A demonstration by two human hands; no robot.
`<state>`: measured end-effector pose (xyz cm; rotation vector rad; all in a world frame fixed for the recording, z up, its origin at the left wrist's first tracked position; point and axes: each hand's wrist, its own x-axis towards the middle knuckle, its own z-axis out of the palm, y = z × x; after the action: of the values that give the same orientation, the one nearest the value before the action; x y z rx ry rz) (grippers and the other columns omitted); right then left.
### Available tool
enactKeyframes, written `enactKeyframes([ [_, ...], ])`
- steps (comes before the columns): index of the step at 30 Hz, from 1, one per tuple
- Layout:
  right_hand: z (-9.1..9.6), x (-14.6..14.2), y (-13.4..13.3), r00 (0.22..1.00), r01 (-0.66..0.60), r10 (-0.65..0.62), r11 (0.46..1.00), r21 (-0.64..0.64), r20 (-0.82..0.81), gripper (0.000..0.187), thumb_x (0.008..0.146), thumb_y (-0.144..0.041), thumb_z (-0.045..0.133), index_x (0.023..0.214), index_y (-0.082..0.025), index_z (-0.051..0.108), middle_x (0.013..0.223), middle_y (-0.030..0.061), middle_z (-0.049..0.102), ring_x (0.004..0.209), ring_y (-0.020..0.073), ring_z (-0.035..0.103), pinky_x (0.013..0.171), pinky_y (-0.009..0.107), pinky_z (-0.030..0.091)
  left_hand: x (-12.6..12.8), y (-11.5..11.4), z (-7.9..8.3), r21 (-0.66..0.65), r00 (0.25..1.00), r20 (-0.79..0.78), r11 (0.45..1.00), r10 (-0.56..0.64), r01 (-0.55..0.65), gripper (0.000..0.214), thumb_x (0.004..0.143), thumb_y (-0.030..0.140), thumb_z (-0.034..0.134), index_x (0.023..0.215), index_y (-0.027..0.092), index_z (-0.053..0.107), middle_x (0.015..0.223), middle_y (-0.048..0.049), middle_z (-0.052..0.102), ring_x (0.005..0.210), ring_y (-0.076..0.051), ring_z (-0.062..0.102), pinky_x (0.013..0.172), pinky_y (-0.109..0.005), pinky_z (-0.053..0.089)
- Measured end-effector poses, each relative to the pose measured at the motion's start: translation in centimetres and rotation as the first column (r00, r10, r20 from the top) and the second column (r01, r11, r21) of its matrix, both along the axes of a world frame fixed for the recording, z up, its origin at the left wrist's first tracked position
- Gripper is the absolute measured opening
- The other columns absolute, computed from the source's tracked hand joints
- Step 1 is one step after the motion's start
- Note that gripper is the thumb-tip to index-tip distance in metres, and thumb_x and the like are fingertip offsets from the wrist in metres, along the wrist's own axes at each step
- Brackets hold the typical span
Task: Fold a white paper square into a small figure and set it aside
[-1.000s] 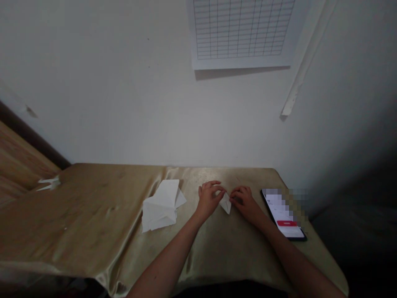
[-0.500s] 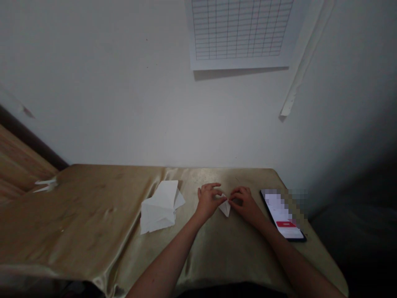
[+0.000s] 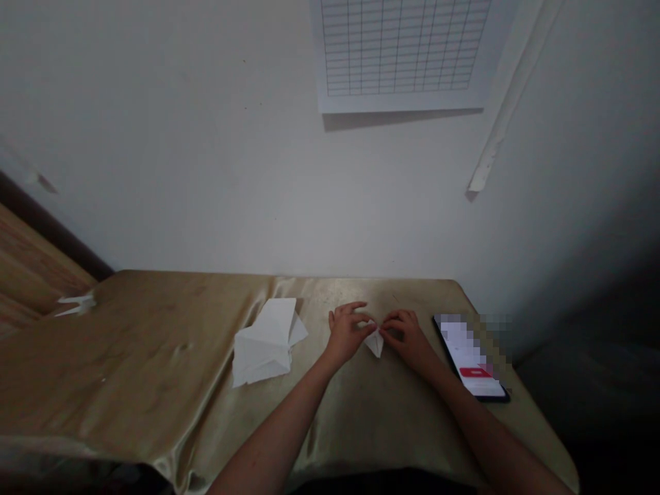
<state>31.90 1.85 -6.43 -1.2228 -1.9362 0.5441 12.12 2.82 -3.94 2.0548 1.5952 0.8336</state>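
Here we are, down at the table [image 3: 392, 426], and all the work is in the fingertips. The left hand [image 3: 346, 337] has thumb and forefinger pinched narrow on a small folded piece of paper [image 3: 377, 346], its other fingers arched up and away, probably so they don't crowd something this tiny. Opposite, the right hand [image 3: 410, 337] has its tips drawn together at the upper right edge of the same piece, seemingly gripping it, though the fingers cover the exact contact. So the piece sits right between the two hands, point toward the person, a crease down its middle; a hold from both sides looks like the way to keep something so light steady and square. Over to the left, well apart from the hands, a loose pile of white sheets [image 3: 262, 347] lies on the shiny gold cloth [image 3: 144, 350], close enough to reach yet leaving room for the fingers, I'd judge. Out to the right, beside the right forearm, a phone [image 3: 473, 368] lies face up with its screen lit, tilted toward the person, perhaps for an easy glance. White scraps [image 3: 77, 304] rest at the far left, and a gridded sheet [image 3: 399, 55] hangs on the wall [image 3: 180, 137].
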Motion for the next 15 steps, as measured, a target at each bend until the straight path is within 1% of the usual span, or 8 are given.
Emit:
enactKeyframes([
  [3, 0.09, -0.05, -0.09, 1.000, 0.015, -0.015, 1.000, 0.010, 0.000, 0.011, 0.089, -0.031, 0.065, 0.089, -0.025, 0.074, 0.107, 0.0079, 0.062, 0.112, 0.0260, 0.050, 0.101, 0.045, 0.043, 0.13, -0.11, -0.09, 0.002, 0.998, 0.049, 1.000, 0.027, -0.027, 0.005, 0.081, 0.035, 0.077, 0.086, 0.033, 0.079, 0.137, 0.0041, 0.064, 0.132, -0.027, 0.050, 0.120, -0.057, 0.025],
  [9, 0.28, -0.23, -0.24, 1.000, 0.007, -0.007, 0.999, 0.032, 0.000, 0.009, 0.088, -0.031, 0.066, 0.086, -0.025, 0.073, 0.104, 0.0063, 0.063, 0.109, 0.0253, 0.052, 0.099, 0.042, 0.043, 0.37, -0.57, 0.10, 0.001, 1.000, 0.011, 1.000, 0.023, -0.023, 0.012, 0.079, 0.038, 0.080, 0.090, 0.034, 0.078, 0.137, 0.0018, 0.064, 0.132, -0.028, 0.049, 0.120, -0.061, 0.020],
  [13, 0.33, -0.18, -0.15, 1.000, 0.007, -0.008, 0.999, 0.032, 0.005, 0.008, 0.087, -0.030, 0.068, 0.084, -0.026, 0.073, 0.103, 0.0063, 0.063, 0.109, 0.0254, 0.052, 0.100, 0.043, 0.042, 0.40, -0.78, 0.16, 0.022, 1.000, 0.013, 1.000, 0.018, -0.019, 0.007, 0.081, 0.039, 0.078, 0.086, 0.035, 0.079, 0.136, 0.0031, 0.063, 0.132, -0.029, 0.048, 0.119, -0.062, 0.019],
  [15, 0.35, -0.09, -0.07, 1.000, 0.005, -0.005, 1.000, 0.027, 0.007, 0.008, 0.087, -0.030, 0.068, 0.085, -0.026, 0.073, 0.103, 0.0064, 0.063, 0.109, 0.0253, 0.052, 0.100, 0.043, 0.042, 0.41, -0.81, 0.22, 0.029, 1.000, 0.023, 0.999, 0.017, -0.018, 0.006, 0.083, 0.038, 0.076, 0.087, 0.035, 0.079, 0.136, 0.0036, 0.064, 0.132, -0.028, 0.048, 0.120, -0.062, 0.019],
])
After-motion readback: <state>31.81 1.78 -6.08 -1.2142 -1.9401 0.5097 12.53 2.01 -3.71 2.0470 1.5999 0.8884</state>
